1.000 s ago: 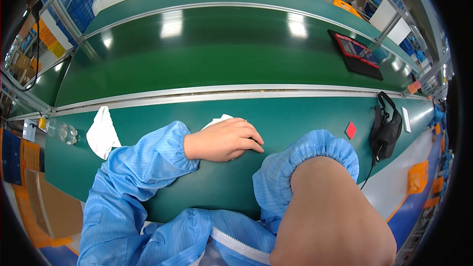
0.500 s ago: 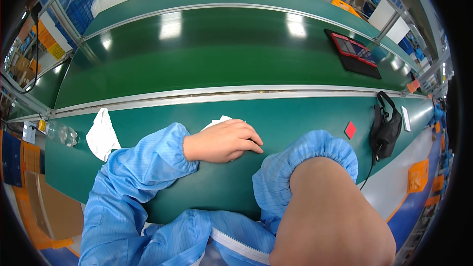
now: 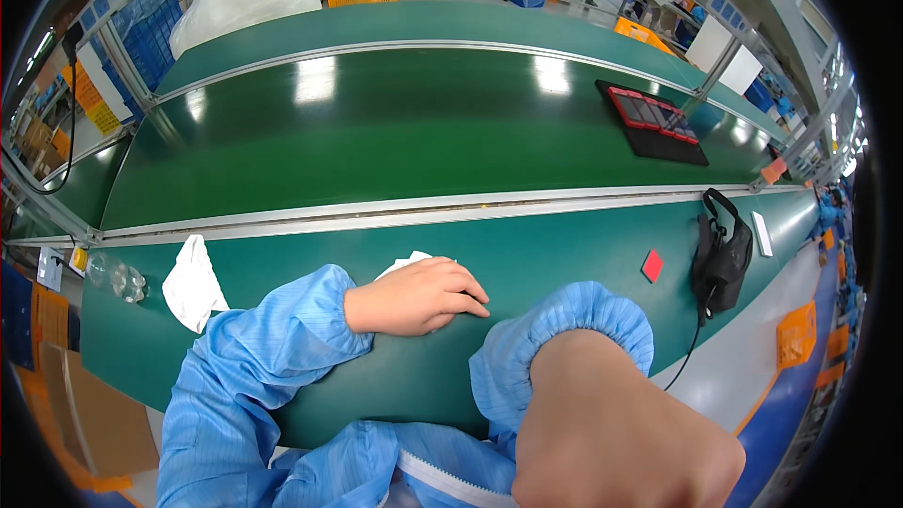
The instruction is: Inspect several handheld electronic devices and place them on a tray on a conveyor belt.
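Note:
My left hand (image 3: 414,299) lies palm down on the green table (image 3: 376,386), its fingers stretched out and slightly bent. From behind it peeks a white piece of cloth or paper (image 3: 404,262), mostly covered by the hand. Raised close to the camera, my right hand (image 3: 625,433) shows its back and wrist, while its fingers are hidden. Beyond it on the table lies a small red flat piece (image 3: 653,266). To the right of that piece is a black pouch (image 3: 722,263) with a strap and a cord.
A crumpled white cloth (image 3: 191,284) and a clear plastic bottle (image 3: 115,277) lie at the left. Past a metal rail (image 3: 395,214) runs a glossy green belt (image 3: 376,141), bearing a black tray (image 3: 658,146) of red-edged pieces. A white bar (image 3: 762,233) lies beside the pouch.
The whole scene sits lower in the picture, as the view has tilted up slightly. My left hand stays resting in place, and my right hand remains raised near the camera.

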Motion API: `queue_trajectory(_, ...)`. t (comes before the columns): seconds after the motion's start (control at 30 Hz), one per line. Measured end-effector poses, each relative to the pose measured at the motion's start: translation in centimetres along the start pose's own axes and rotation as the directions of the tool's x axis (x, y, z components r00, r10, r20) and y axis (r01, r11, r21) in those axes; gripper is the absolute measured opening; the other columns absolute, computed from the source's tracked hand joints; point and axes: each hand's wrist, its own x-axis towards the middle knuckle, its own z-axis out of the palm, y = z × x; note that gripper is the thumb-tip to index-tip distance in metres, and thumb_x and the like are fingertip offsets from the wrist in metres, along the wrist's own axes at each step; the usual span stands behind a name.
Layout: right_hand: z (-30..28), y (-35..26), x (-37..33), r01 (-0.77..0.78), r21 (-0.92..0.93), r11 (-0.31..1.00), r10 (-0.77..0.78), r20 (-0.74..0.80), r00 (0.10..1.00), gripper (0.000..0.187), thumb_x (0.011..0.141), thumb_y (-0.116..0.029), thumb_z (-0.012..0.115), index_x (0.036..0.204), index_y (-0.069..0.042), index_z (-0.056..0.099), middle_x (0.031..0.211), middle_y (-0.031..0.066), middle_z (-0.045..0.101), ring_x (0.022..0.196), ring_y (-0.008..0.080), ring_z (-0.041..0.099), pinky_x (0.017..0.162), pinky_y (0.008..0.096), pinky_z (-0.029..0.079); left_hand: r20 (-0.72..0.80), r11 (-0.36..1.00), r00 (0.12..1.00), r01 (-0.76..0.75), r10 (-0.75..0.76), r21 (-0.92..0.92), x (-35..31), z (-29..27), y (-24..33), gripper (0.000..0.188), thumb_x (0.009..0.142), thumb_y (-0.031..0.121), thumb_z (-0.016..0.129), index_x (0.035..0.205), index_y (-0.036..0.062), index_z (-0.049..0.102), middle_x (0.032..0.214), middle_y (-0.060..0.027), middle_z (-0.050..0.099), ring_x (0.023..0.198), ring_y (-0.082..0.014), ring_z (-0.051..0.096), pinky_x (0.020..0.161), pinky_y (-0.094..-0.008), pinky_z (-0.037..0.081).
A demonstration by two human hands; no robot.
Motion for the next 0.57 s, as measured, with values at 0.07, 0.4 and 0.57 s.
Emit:
queue_trajectory(0.07,0.05,-0.03,0.03,-0.005,0.017,1.000,0.006,-0.026,1.000,0.049,0.097,-0.032,0.063,0.054,-0.012,0.052,0.049,0.0016,0.048,0.035,0.0159,0.046,0.032,0.0316,0.029,0.012,1.000,1.000,0.009,-0.009,0.001,0.04,-0.02,0.02,0.034,0.086,0.001,0.063,0.118,0.0125,0.070,0.125,-0.0051,0.064,0.116,-0.0264,0.059,0.101,-0.0412,0.047)
queue_trajectory(0.4,-0.15,-0.37,-0.07,0.001,-0.020,1.000,-0.002,-0.013,1.000,0.049,0.096,-0.032,0.064,0.054,-0.010,0.054,0.049,0.0018,0.049,0.036,0.0157,0.048,0.032,0.0305,0.031,-0.006,1.000,1.000,0.015,-0.015,-0.012,0.07,0.07,-0.11,0.032,0.085,0.000,0.062,0.114,0.0114,0.069,0.125,-0.0048,0.064,0.116,-0.0279,0.059,0.101,-0.0424,0.047)
queue_trajectory(0.57,-0.20,-0.41,-0.13,0.014,-0.027,1.000,-0.014,0.007,1.000,0.048,0.096,-0.033,0.065,0.055,-0.009,0.055,0.049,0.0019,0.051,0.036,0.0154,0.049,0.033,0.0303,0.032,0.005,1.000,1.000,0.005,-0.005,-0.006,0.12,-0.02,-0.15,0.030,0.086,0.001,0.063,0.114,0.0109,0.069,0.126,-0.0057,0.064,0.118,-0.0283,0.059,0.103,-0.0428,0.047)
